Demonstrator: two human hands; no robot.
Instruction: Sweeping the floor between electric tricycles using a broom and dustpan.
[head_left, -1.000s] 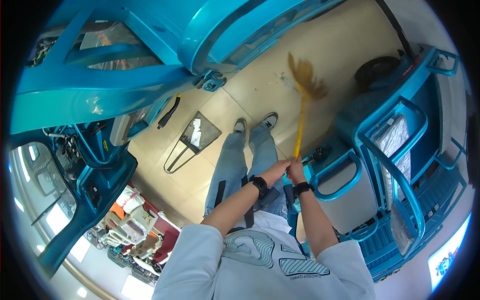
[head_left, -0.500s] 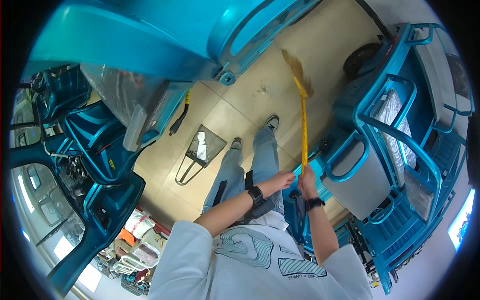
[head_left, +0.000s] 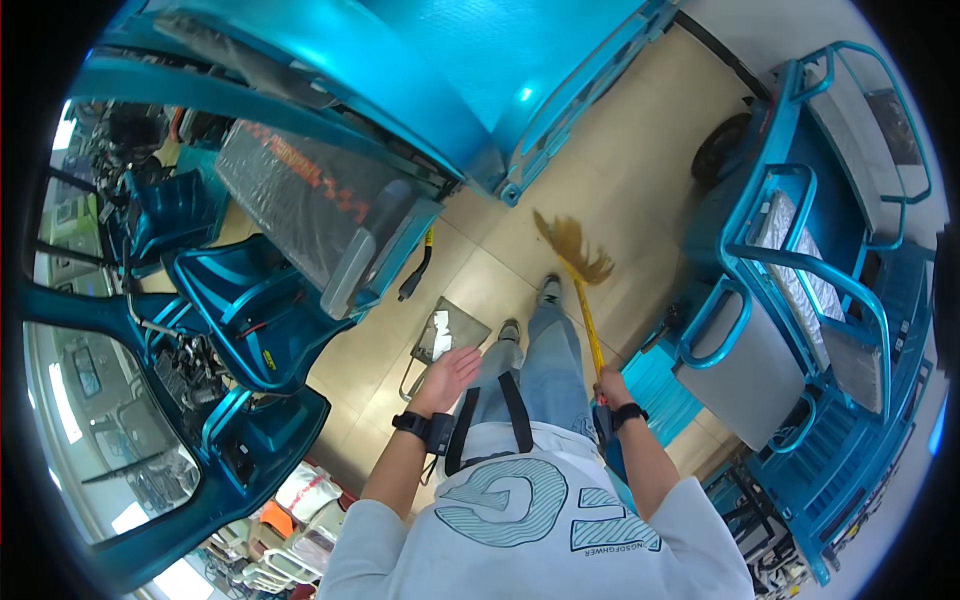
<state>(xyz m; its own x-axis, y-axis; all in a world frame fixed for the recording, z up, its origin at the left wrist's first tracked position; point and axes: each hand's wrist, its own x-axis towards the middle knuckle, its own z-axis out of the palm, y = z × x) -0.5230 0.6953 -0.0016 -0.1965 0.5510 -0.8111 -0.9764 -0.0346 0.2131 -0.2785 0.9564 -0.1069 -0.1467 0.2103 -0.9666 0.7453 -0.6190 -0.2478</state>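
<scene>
My right hand [head_left: 610, 386] is closed round the yellow handle of a broom [head_left: 591, 325]. The broom slants away from me, its tan bristles [head_left: 573, 246] spread just beyond my shoes. My left hand [head_left: 452, 377] holds nothing, its fingers stretched out flat. Beyond it on the tiles lies a grey dustpan [head_left: 465, 331] with a crumpled white piece of paper [head_left: 441, 334] in it. Its looped metal handle is partly hidden by my left hand.
Teal three-wheeled vehicles with a plastic-wrapped seat [head_left: 300, 200] crowd the left and top. At right stands another teal vehicle [head_left: 745, 240] with rails and a tyre [head_left: 720, 150]. Beige floor tiles [head_left: 630, 130] run between them. A black-and-yellow lever [head_left: 417, 266] sticks out beside the left vehicle.
My left hand has come off the broom handle and swung left toward the dustpan, opening flat. The broom head has drawn nearer to my feet. My right hand keeps its hold.
</scene>
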